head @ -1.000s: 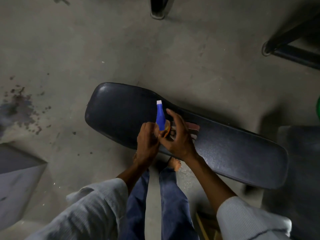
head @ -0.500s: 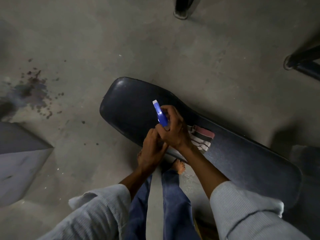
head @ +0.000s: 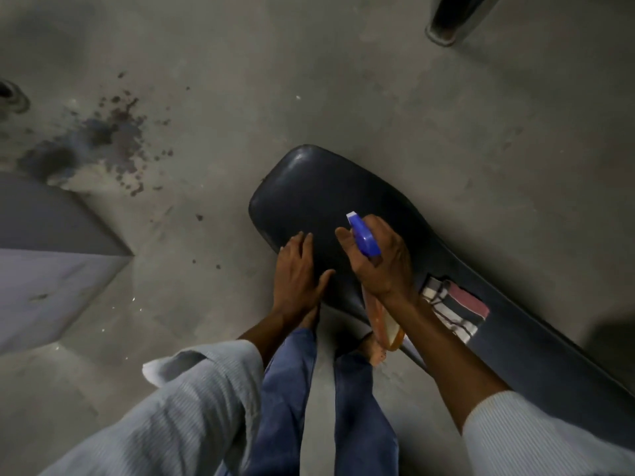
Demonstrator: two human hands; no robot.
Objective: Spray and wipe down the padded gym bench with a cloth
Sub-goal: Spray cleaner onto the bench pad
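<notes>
A long black padded bench (head: 309, 187) runs from the centre down to the lower right. My right hand (head: 381, 262) grips a spray bottle (head: 364, 235) with a blue trigger head and an orange body, its white nozzle pointing up-left over the bench's rounded end. My left hand (head: 297, 273) rests flat and empty on the near edge of the pad, fingers apart. A folded striped cloth (head: 453, 307) in white, dark and red lies on the bench just right of my right wrist.
Grey concrete floor (head: 343, 80) surrounds the bench, with a dark stain (head: 103, 139) at the left. A grey slab (head: 44, 255) sits at the left edge, a dark metal post (head: 450, 18) at the top right. My legs and bare feet stand below the bench.
My left hand has let go of the bottle and now lies flat on the pad. My right hand holds the bottle alone, tilted over the bench end. The view has shifted left.
</notes>
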